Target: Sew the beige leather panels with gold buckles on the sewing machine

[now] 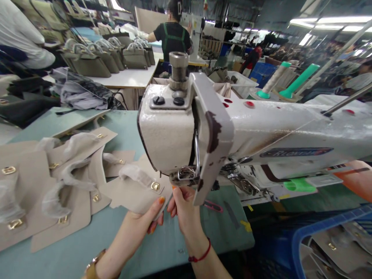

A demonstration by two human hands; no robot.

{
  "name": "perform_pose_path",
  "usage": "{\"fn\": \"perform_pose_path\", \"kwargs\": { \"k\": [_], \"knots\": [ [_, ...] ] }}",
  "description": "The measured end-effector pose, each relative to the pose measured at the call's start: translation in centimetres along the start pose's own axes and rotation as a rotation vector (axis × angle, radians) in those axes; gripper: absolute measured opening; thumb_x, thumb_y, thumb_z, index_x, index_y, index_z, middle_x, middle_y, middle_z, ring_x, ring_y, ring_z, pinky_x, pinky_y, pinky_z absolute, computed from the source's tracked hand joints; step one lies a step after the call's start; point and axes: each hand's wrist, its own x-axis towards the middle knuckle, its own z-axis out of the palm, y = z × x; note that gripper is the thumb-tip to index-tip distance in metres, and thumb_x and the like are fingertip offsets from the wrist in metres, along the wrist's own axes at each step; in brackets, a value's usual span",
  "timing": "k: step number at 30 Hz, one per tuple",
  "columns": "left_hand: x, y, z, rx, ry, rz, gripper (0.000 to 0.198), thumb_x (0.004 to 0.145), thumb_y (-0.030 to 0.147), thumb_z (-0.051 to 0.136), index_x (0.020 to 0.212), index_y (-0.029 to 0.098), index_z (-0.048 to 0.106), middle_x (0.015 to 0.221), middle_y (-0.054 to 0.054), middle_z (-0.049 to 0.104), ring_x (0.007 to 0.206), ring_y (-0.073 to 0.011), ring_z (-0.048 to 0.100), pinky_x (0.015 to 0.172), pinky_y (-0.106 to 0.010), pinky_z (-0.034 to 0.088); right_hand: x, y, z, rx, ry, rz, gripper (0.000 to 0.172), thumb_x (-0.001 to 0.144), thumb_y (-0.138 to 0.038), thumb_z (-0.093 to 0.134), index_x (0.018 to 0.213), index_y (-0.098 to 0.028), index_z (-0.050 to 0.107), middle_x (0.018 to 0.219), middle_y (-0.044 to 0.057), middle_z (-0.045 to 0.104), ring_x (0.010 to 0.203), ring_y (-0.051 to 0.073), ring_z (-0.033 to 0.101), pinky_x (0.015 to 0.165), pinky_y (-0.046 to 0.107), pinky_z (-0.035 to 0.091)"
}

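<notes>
A white sewing machine (261, 128) fills the middle of the view, its head facing me. My left hand (151, 217) grips the near edge of a beige leather bag flap (136, 192) with a brass clasp and a wrapped handle, held under the machine head. My right hand (181, 203) is beside it, fingers pinched up at the needle area (186, 176); what they pinch is too small to make out. A red cord bracelet sits on the right wrist, a watch on the left.
Several more beige flaps with wrapped handles (58, 182) lie spread on the green table (87, 240) at left. A blue bin (328, 244) with pieces sits at lower right. Finished bags (95, 58) line a far table; a person in black (173, 35) works beyond.
</notes>
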Motion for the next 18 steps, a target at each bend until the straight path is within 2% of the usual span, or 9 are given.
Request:
{"fn": "perform_pose_path", "kwargs": {
  "k": [7,12,18],
  "knots": [
    [-1.3,-0.7,2.9,-0.036,0.043,0.037,0.053,0.083,0.063,0.042,0.051,0.023,0.054,0.043,0.0,0.046,0.046,-0.0148,0.045,0.054,-0.028,0.038,0.5,-0.1,-1.9,-0.145,-0.081,-0.046,0.043,0.083,-0.038,0.048,0.045,-0.019,0.044,0.033,-0.006,0.04,0.03,0.005,0.031,0.035,0.02,0.022],
    [-1.9,-1.0,5.0,-0.122,0.081,0.039,0.049,0.084,0.061,0.041,0.056,0.024,0.054,0.048,0.0,0.048,0.05,-0.0161,0.047,0.058,-0.031,0.039,0.8,-0.5,-3.4,-0.235,-0.123,-0.091,0.042,0.084,-0.04,0.051,0.049,-0.018,0.045,0.037,-0.006,0.042,0.034,0.005,0.035,0.04,0.02,0.029],
    [-1.5,-1.6,7.4,-0.189,0.125,0.095,0.048,0.086,0.057,0.042,0.056,0.021,0.053,0.053,0.0,0.052,0.058,-0.016,0.052,0.066,-0.029,0.041,0.8,-1.7,-4.3,-0.43,-0.176,-0.159,0.044,0.088,-0.048,0.046,0.055,-0.018,0.045,0.041,-0.006,0.041,0.039,0.006,0.039,0.044,0.02,0.032]
  ]
}}
